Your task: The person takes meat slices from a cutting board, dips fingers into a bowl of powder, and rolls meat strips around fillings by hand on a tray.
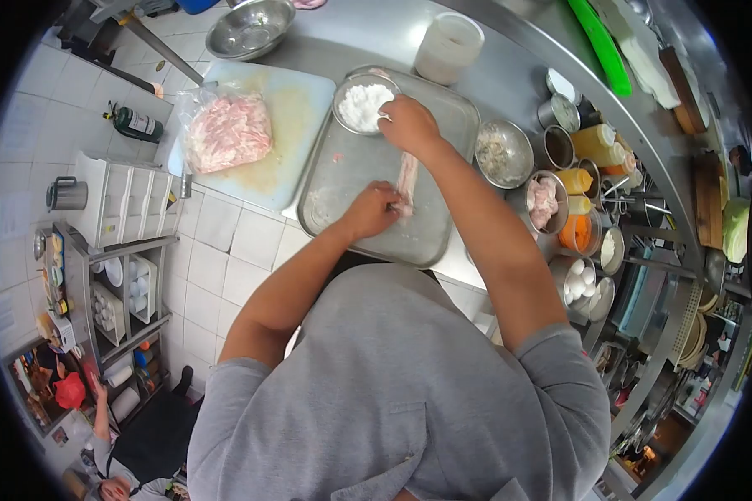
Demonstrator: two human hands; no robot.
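On a metal tray [326, 179] lies a long, thin strip of pale pink raw meat [408, 174]. My left hand [374, 209] is closed on the near end of that strip, fingers bunched against the tray. Farther up, my right hand [409, 123] reaches to the rim of a metal bowl of white powder [364, 105]; its fingers are pinched together at the powder, the tips partly hidden. The bowl stands at the tray's far left corner. Small pinkish scraps and whitish smears mark the tray.
A bag of raw meat [230, 134] lies on a white cutting board [305, 100] at the left. Behind the tray stands a plastic tub [449, 48]. Bowls, including one of meat pieces [543, 203], and squeeze bottles crowd the right. Another person [154, 442] is at lower left.
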